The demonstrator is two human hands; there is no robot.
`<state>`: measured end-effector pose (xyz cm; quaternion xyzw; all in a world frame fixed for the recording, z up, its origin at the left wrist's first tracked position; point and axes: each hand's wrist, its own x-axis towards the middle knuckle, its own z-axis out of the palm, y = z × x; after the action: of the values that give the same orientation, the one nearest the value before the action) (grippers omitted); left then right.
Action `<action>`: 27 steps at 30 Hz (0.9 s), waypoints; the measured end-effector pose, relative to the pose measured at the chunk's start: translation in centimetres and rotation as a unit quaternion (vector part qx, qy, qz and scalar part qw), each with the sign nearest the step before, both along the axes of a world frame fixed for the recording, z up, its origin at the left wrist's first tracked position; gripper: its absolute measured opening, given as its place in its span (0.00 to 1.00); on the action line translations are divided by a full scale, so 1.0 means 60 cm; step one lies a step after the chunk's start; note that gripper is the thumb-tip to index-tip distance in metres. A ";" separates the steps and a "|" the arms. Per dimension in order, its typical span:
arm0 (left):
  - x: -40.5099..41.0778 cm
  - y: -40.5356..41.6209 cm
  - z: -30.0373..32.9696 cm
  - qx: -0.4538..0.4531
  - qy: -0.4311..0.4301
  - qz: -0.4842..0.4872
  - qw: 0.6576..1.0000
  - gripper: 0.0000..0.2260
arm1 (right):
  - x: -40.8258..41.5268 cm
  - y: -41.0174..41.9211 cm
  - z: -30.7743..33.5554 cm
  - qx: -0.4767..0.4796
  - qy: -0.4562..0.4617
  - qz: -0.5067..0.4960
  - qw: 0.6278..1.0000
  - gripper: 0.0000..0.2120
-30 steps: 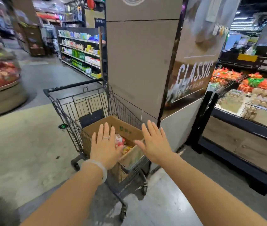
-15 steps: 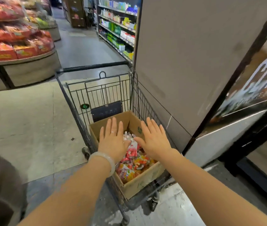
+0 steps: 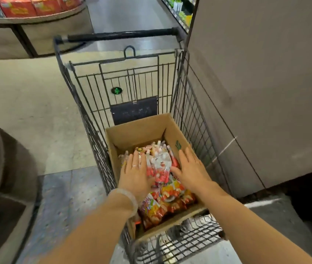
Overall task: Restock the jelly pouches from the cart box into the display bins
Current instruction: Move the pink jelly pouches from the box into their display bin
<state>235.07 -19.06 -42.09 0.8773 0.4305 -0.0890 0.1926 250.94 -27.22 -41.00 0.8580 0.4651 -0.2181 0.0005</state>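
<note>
Box: open, inside wire cart, frame centre.
Pouches: piled in box.
Left hand: grip wide, flat on pouches.
Right hand: grip wide, flat on pouches.

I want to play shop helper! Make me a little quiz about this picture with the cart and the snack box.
1. True or false: the cardboard box sits inside the wire cart.
2. Which hand wears a ring? A) left hand B) right hand
3. Fill in: both hands reach onto the jelly ____ in the box.

Key:
1. True
2. A
3. pouches
</note>
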 end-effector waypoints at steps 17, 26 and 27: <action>0.075 0.036 -0.230 -0.249 -0.001 0.268 0.931 0.31 | 0.093 0.096 -0.267 -0.081 0.231 -0.079 0.966 0.40; 0.123 0.095 -0.313 -0.160 -0.105 0.354 0.915 0.12 | 0.093 0.125 -0.363 0.008 0.283 -0.193 0.940 0.54; 0.126 0.102 -0.323 -0.164 -0.098 0.367 0.910 0.13 | 0.090 0.129 -0.370 0.015 0.282 -0.222 0.933 0.56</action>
<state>242.62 -12.97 -61.46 0.6178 0.6804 0.0044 0.3942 256.32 -19.46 -63.19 0.8424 0.2464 -0.4391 -0.1921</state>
